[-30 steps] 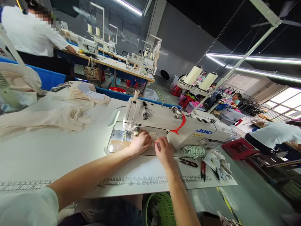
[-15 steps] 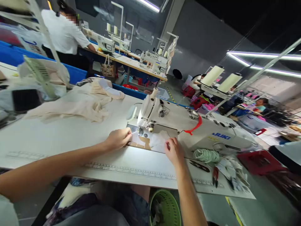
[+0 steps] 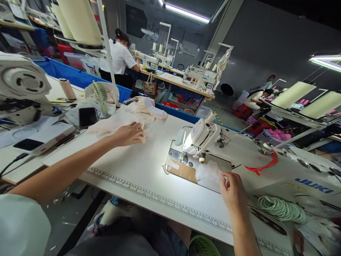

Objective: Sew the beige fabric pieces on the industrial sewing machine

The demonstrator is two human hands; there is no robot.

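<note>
1. On the white tabletop (image 3: 138, 167), L side, the left hand (image 3: 129, 133) lies palm-down on the near edge of a cream fabric pile (image 3: 125, 119); fingers spread a little, pressing the cloth, not clamped round it as far as I can tell.
2. Right hand (image 3: 233, 190) sits at the near edge of the sewing machine (image 3: 239, 156) bed, fingers curled together, pinching the corner of a small white fabric piece (image 3: 209, 174) that lies flat w/ a tan strip under the needle area.
3. Open room: a wide bare stretch of tabletop runs between the two hands, from the printed ruler strip (image 3: 160, 201) along the front edge back to the fabric pile.
4. R of the right hand, a coil of pale green cord (image 3: 281, 209) lies near the front edge, just beside dark scissors (image 3: 268, 222).
5. Beyond the fabric pile, a small fan (image 3: 101, 96) and a dark phone (image 3: 87, 116) stand by the far-left edge; phone partly blurred.
6. A red ribbon (image 3: 262, 167) hangs over the machine arm.
7. Background: a person in a white shirt (image 3: 119, 58) at another machine, well apart.
</note>
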